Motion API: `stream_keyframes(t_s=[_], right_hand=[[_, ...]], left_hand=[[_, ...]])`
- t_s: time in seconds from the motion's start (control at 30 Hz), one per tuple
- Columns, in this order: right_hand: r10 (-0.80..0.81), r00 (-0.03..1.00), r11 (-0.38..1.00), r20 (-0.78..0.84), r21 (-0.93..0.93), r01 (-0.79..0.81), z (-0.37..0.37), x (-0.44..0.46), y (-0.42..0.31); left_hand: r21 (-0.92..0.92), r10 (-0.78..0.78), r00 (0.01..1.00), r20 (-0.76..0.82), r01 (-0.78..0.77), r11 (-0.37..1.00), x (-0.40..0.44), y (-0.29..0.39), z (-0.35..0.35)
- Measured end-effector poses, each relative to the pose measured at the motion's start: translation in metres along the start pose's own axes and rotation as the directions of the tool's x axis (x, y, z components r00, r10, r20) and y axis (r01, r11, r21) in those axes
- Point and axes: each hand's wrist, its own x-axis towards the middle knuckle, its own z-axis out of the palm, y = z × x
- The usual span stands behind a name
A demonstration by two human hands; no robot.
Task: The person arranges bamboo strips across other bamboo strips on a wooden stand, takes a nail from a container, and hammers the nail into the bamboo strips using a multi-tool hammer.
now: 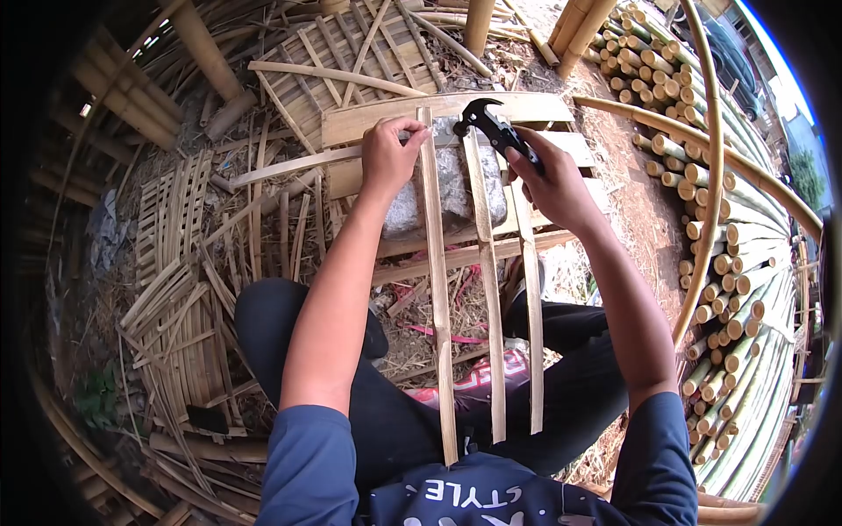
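Observation:
My right hand (553,182) is wrapped round the handle of a black claw hammer (493,127). The hammer's head is above the upper end of the middle bamboo strip (486,250). At the top of the left bamboo strip (436,254), my left hand (395,156) is closed, fingertips pinched against the strip's edge; what they pinch is too small to make out. A third bamboo strip (531,307) lies to the right, below my right hand. A thin cross strip (303,165) runs leftward from under my left hand. Beneath the strips sits a grey stone block (412,206).
Flat bamboo boards (526,107) lie around the block. Cut bamboo poles (745,280) are stacked at right, with a curved pole (712,175) before them. Slatted bamboo panels (180,206) and loose slats (189,342) cover the left ground. Thick posts (206,53) stand behind.

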Motion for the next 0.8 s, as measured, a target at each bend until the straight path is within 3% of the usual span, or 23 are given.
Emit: stream_keyframes(t_s=[0.17,0.27,0.43,0.53,0.67,0.8], right_hand=[[-0.287,0.950,0.947,-0.118,-0.184,0.263,0.015,0.012,-0.002],[-0.347,0.927,0.915,-0.143,-0.267,0.301,0.025,0.022,-0.003],[-0.406,0.901,0.878,-0.155,-0.338,0.338,0.040,0.029,-0.005],[-0.250,0.968,0.885,0.004,-0.405,0.230,0.035,0.027,-0.017],[-0.432,0.876,0.876,-0.214,-0.329,0.352,0.045,0.025,-0.007],[-0.335,0.942,0.862,-0.018,-0.410,0.299,0.041,0.026,-0.015]], left_hand=[[0.013,0.000,1.000,-0.020,0.000,1.000,0.001,0.000,0.001],[0.023,-0.020,1.000,-0.022,0.020,1.000,0.000,0.000,0.001],[0.079,-0.044,0.999,-0.010,0.045,0.996,0.001,0.002,-0.001],[0.012,-0.022,1.000,-0.011,0.022,1.000,0.002,0.008,-0.004],[-0.028,-0.128,0.991,0.040,0.129,0.991,0.001,0.015,-0.007],[0.059,-0.064,0.998,-0.003,0.064,0.996,0.000,0.000,0.001]])
